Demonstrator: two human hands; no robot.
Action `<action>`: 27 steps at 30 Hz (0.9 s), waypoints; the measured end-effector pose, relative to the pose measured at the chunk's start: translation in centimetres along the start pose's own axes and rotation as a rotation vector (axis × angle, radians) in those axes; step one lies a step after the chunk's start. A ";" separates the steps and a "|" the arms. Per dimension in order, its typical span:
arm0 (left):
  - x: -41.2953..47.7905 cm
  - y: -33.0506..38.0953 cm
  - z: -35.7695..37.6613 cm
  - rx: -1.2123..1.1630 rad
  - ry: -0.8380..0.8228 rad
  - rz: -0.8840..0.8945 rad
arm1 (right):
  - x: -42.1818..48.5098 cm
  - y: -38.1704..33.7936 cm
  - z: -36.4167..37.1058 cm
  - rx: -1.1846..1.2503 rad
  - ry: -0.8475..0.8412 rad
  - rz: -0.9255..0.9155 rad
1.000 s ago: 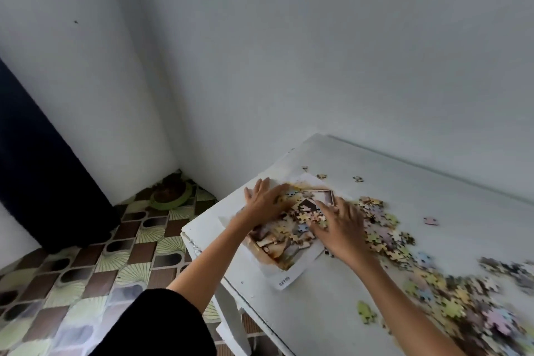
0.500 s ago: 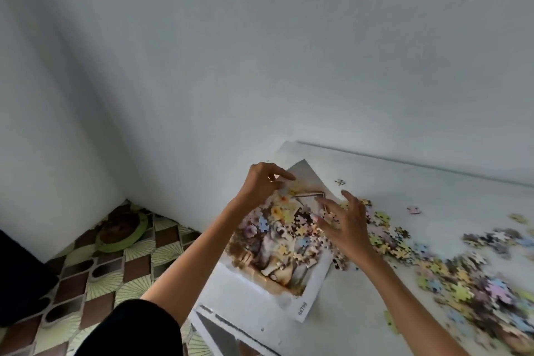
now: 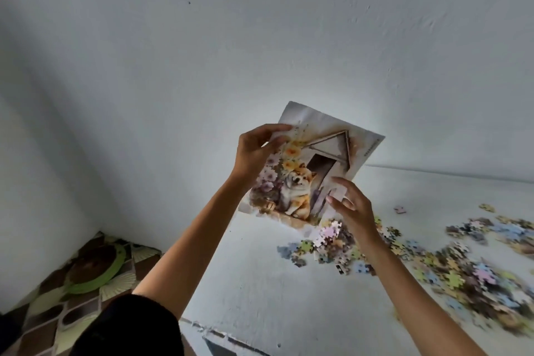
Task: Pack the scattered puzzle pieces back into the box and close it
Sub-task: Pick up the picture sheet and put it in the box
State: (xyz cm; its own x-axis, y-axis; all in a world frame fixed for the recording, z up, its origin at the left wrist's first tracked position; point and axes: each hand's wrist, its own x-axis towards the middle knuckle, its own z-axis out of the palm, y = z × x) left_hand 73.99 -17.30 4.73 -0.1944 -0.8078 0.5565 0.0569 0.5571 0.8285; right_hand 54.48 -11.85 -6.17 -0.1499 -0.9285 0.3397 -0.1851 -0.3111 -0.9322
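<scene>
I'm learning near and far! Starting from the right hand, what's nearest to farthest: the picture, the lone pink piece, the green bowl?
From the right hand:
1. The picture, right at its fingertips, held up in the air.
2. The pink piece, alone on the table, to the hand's right.
3. The green bowl, down on the floor, far left.

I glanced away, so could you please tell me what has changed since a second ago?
The picture sheet, earlier flat on the table with puzzle pieces on it, is lifted and tilted; the left hand grips its upper edge, the right hand is open at its lower corner. Those pieces slid off below it. The scatter to the right stayed.
</scene>
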 end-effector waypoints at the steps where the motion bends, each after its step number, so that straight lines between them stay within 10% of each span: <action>1: -0.2 -0.2 -0.1 -0.027 0.022 0.006 | 0.4 -0.1 -0.1 0.002 0.032 -0.013; 8: -2.2 -3.8 -0.4 0.539 -0.110 -0.013 | 2.7 -2.2 -1.6 -0.131 0.108 -0.181; 27: -2.6 -3.7 16.3 0.388 -0.338 0.112 | -4.1 -4.2 -14.3 -0.713 0.517 -0.147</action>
State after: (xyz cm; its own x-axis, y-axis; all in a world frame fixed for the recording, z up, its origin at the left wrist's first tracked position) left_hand 58.30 -14.08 -0.80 -0.5166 -0.6675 0.5362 -0.2588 0.7187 0.6454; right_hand 41.95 -3.85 -1.80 -0.4642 -0.6284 0.6242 -0.7709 -0.0602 -0.6340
